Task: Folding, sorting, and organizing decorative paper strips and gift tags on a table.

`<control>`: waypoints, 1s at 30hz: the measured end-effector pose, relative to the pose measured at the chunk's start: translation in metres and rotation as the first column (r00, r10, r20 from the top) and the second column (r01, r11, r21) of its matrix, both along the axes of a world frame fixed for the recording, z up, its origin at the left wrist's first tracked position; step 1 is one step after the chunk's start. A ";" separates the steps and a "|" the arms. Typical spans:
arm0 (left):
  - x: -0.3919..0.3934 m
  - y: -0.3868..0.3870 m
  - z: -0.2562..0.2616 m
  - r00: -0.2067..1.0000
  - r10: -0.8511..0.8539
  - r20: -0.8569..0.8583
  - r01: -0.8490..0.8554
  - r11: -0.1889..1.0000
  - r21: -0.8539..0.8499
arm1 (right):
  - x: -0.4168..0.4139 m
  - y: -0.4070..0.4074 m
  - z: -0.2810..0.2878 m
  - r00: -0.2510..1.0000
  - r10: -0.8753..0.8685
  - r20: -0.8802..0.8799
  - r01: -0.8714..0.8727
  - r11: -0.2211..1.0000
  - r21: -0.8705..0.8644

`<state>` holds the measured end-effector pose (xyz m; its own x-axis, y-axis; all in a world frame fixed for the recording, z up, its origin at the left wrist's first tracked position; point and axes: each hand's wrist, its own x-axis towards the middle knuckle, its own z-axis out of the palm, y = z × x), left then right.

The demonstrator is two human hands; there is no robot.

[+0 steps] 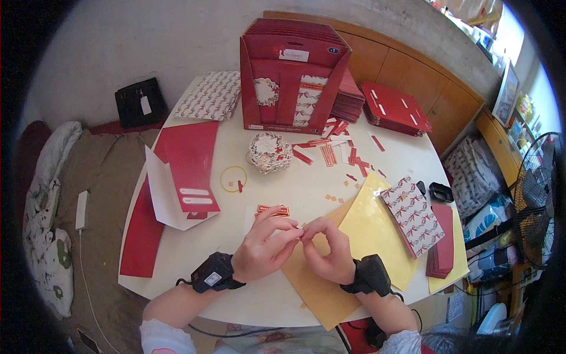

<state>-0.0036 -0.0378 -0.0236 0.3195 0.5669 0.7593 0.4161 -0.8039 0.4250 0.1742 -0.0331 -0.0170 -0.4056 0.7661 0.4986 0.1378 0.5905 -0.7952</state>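
Observation:
My left hand (pixel 267 242) and my right hand (pixel 325 250) meet fingertip to fingertip above the table. Between them they pinch a tiny dark red piece (pixel 302 238), mostly hidden by the fingers. Just beyond my left hand lies a red label strip with gold edging and writing (pixel 273 209), on a white backing. Under my right hand are a tan paper sheet (pixel 320 290) and a glossy yellow sheet (pixel 376 225). To the left, a partly folded red and white card piece (pixel 194 177) with two white label fields stands on the table.
A red display box (pixel 285 119) stands at the back. Before it are a stack of wreath-shaped tags (pixel 269 152), scattered red labels (pixel 328 155) and a yellow rubber band (pixel 233 167). Patterned card (pixel 411 217) and red strips (pixel 440 241) lie right, near a fan (pixel 537 199).

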 end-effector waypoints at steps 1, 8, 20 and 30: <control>0.000 0.000 0.000 1.000 -0.002 -0.019 0.002 1.000 0.020 | 0.000 0.000 -0.001 1.000 0.001 0.000 -0.001 1.000 0.001; -0.001 0.005 -0.002 1.000 -0.013 0.028 0.011 0.999 0.043 | -0.001 0.005 -0.004 0.996 0.003 -0.088 -0.011 0.996 -0.086; -0.024 0.035 -0.016 0.949 0.192 -0.251 -0.214 0.975 -0.065 | 0.041 0.136 -0.018 0.840 -0.445 0.311 0.434 0.894 0.108; -0.021 0.025 -0.012 0.942 0.217 -0.256 -0.225 0.974 -0.004 | 0.030 0.162 -0.026 0.480 -0.675 0.561 0.611 0.716 0.338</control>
